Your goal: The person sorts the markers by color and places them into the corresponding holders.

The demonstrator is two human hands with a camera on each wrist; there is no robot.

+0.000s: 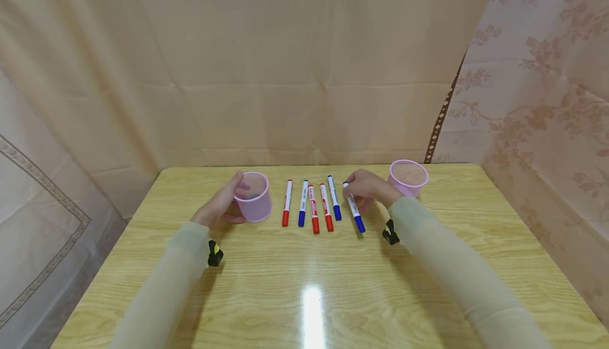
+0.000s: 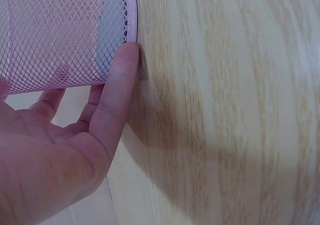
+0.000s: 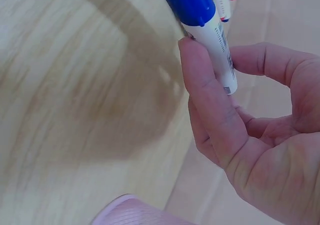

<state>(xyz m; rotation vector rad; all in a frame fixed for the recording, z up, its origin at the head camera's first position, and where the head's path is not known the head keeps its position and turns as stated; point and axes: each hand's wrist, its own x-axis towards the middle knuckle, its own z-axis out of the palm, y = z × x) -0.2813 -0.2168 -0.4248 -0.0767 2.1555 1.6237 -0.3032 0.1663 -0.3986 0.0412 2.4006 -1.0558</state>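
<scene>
Right hand [image 1: 368, 185] pinches blue-capped marker [image 1: 354, 210], cap end toward person, just right of five other markers [image 1: 313, 209] on desk [image 1: 266, 285]. Left hand [image 1: 220, 201] grips side of pink mesh cup [image 1: 257, 210], left of markers. Second pink cup [image 1: 408, 190] farther back, right.

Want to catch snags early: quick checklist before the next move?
1. Grip: ok. The right hand pinches a blue-capped white cylindrical marker between its fingers and thumb.
2. Left-side pink mesh cup upright and steadied: ok. The left hand holds it.
3. Room in cups: ok. No marker shows inside that cup or the right-side pink mesh cup.
4. Right wrist clear of the right-side cup: cannot tell. They overlap in the head view.
5. Caps on loose markers: ok. Three red-capped white markers and two blue-capped ones lie capped.
6. Spare hand: not ok. Both are occupied.
</scene>
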